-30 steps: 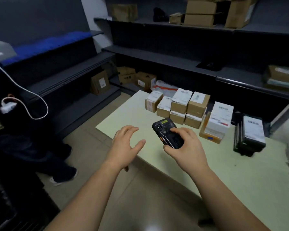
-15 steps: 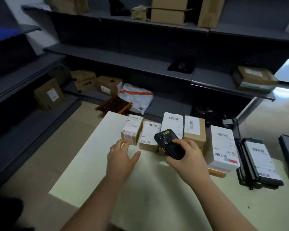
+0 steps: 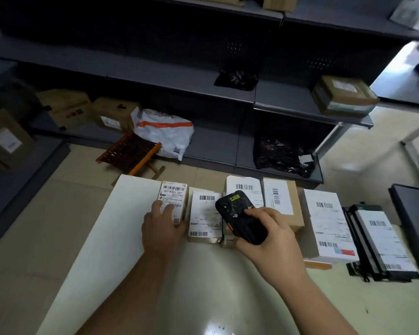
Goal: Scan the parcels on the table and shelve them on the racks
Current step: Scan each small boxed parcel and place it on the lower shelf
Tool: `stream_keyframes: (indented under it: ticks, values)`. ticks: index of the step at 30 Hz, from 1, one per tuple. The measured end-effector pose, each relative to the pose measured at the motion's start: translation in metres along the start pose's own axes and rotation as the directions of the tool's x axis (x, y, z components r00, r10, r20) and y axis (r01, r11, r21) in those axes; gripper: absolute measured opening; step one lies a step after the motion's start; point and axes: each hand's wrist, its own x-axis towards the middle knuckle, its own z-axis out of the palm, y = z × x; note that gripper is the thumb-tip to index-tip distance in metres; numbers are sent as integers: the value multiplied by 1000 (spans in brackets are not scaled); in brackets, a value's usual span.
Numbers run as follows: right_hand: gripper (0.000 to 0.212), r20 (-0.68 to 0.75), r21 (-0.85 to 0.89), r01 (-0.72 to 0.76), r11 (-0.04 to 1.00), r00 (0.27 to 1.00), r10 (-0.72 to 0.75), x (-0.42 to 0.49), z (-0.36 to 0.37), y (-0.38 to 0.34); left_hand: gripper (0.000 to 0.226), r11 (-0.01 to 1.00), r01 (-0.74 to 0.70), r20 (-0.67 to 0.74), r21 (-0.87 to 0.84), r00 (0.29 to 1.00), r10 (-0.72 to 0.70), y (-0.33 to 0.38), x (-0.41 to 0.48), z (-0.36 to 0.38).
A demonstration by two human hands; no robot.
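Several labelled parcels stand in a row on the pale table point(image 3: 121, 238). My left hand point(image 3: 159, 228) grips the leftmost small parcel point(image 3: 176, 195) at its near end, fingers on its label. My right hand point(image 3: 266, 238) holds a black handheld scanner point(image 3: 238, 215) over the parcels, above a white-labelled box point(image 3: 205, 213). Further right sit a brown box point(image 3: 279, 201), a large white box point(image 3: 324, 221) and a black package with a white label point(image 3: 382, 243). The dark racks point(image 3: 155, 71) run along the wall behind.
On the racks lie cardboard boxes point(image 3: 65, 106), a white and orange bag point(image 3: 165, 131), black bags point(image 3: 282, 153) and a taped box point(image 3: 344, 96). A small wooden folding stool point(image 3: 131, 153) stands on the floor beyond the table. A dark object's edge point(image 3: 414, 213) is at the right.
My view came closer and tilted down onto the table. My left hand went forward from the table's edge and took hold of the leftmost parcel. The scanner moved over the row of parcels.
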Motion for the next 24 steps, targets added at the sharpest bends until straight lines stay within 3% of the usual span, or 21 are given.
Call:
stream_keyframes:
  ticks: [4, 8, 15, 24]
  values:
    - [56, 32, -2, 11, 1000, 999, -11, 6, -1, -1, 56, 998, 20, -52, -57, 998, -23, 5, -7, -6]
    - [56, 39, 14, 47, 999, 998, -48, 8, -21, -20, 48, 997, -81, -246, -5, 966, 77, 28, -22, -36]
    - [52, -41, 64, 219, 974, 975, -217, -10, -104, -76, 45, 969, -247, -538, 14, 815, 215, 108, -54, -140]
    - [52, -137, 11, 279, 960, 952, -275, -51, -195, -127, 40, 897, -413, -673, 157, 620, 404, 178, -73, -215]
